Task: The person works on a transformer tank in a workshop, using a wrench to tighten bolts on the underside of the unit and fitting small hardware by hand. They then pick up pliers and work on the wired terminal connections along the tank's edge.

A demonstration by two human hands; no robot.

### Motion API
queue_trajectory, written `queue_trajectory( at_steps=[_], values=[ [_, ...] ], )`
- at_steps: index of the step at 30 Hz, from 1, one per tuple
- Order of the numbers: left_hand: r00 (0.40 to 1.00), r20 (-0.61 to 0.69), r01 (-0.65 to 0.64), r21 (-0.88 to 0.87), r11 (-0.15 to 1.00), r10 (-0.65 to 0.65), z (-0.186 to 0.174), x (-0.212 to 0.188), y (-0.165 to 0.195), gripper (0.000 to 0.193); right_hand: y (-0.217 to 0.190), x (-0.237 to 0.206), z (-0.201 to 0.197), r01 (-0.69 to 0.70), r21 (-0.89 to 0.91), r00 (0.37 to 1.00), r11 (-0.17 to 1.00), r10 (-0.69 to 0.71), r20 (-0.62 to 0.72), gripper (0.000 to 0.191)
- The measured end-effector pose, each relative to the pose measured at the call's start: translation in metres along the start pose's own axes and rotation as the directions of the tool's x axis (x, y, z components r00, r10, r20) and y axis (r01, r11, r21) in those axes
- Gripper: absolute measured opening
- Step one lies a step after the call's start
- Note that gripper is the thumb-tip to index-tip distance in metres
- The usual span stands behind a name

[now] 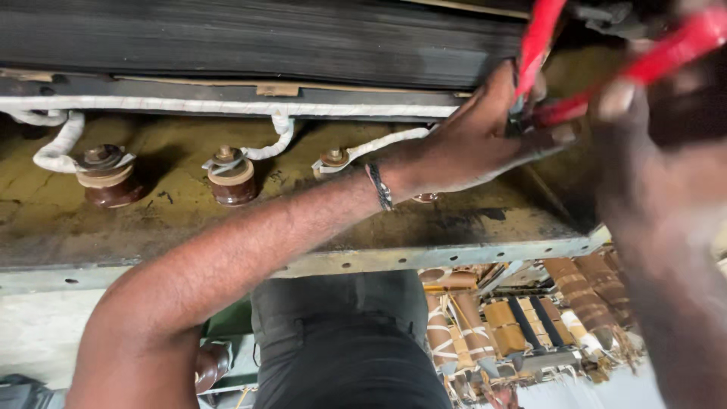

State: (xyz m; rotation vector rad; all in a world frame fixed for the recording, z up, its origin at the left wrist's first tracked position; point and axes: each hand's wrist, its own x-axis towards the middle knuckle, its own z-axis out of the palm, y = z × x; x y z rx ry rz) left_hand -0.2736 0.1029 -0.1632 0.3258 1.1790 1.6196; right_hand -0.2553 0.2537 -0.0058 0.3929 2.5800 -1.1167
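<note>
A: Right forearm fills the near right edge, blurred. Right hand is up top, fingers wrapped around one red handle of the cutter.

B: And the left?

A: Left hand reaches across from lower left, woven band on the wrist. Its fingers are clenched around the cutter's other red handle, right by the tool's head, thumb pointing right.

B: Where's the cutter sitting?

A: Top right corner, handles spread in a V, tips down against the dark laminated core, just above the right end of the grimy yellow-brown plate. Jaws are hidden behind the left fingers, so can't tell what they bite, possibly the end of the white-taped lead.

B: Rest of the plate?

A: Two brown porcelain bushings stand upright at left, a third smaller terminal just beside the wrist. White-wrapped leads run from each up to a taped bar along the core's lower edge.

B: Below?

A: Person's dark trousers at centre, paper-wrapped coils on the floor at lower right, well apart from the hands.
</note>
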Motion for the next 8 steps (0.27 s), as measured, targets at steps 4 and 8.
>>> queue_trajectory(
  at_steps=[4,8],
  values=[
    [0.978,-0.085,-0.193,-0.039,0.98,0.189,-0.004,0.003,-0.025,0.093,-0.002,0.018,0.013,-0.188,0.023,0.981,0.982,0.186,0.059,0.016],
    [0.968,-0.069,-0.25,-0.153,0.956,0.242,-0.01,0.014,-0.039,0.09,0.017,0.055,0.02,-0.437,0.006,0.885,0.899,0.429,0.18,0.023]
  ],
)
